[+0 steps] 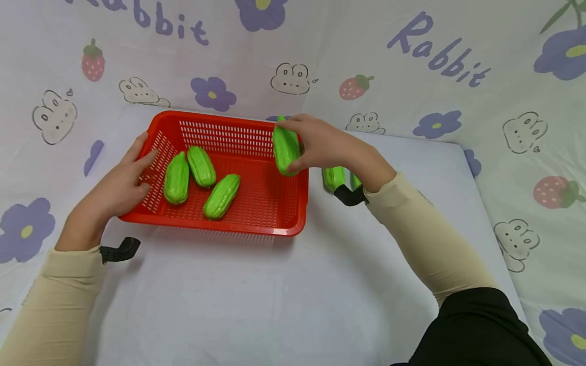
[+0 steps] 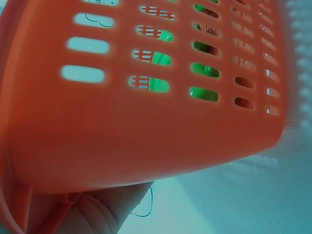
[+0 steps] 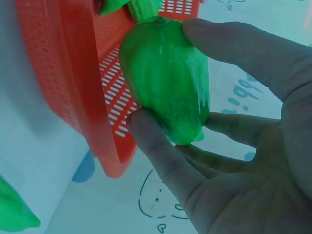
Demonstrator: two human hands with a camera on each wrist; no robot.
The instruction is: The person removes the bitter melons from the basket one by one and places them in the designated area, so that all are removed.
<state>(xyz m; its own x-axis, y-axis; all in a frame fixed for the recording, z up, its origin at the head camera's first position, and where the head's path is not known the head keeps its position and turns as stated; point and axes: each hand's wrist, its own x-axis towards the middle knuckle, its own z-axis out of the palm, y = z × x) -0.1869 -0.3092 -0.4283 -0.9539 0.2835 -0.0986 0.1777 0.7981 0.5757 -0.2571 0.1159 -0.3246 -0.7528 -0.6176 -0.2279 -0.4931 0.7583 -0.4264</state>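
Note:
At the left end of the red plastic basket [image 1: 256, 231], my left hand [image 1: 116, 185] holds the rim, with fingers on both sides of it. Part of that hand [image 2: 100, 209] shows below the basket wall [image 2: 136, 131] in the left wrist view. My right hand [image 1: 318, 140] pinches a bright green, ridged, oblong vegetable [image 1: 286, 150] over the basket's right end. Thumb and fingers lie around this vegetable [image 3: 165, 80] in the right wrist view. Inside the basket lie three similar green vegetables [image 1: 176, 179], toward its left half.
Two more green vegetables [image 1: 333, 178] lie on the white table [image 1: 256, 300] right of the basket, partly hidden by my right wrist. A patterned cloth [image 1: 320, 51] with rabbits, flowers and strawberries lies behind the table.

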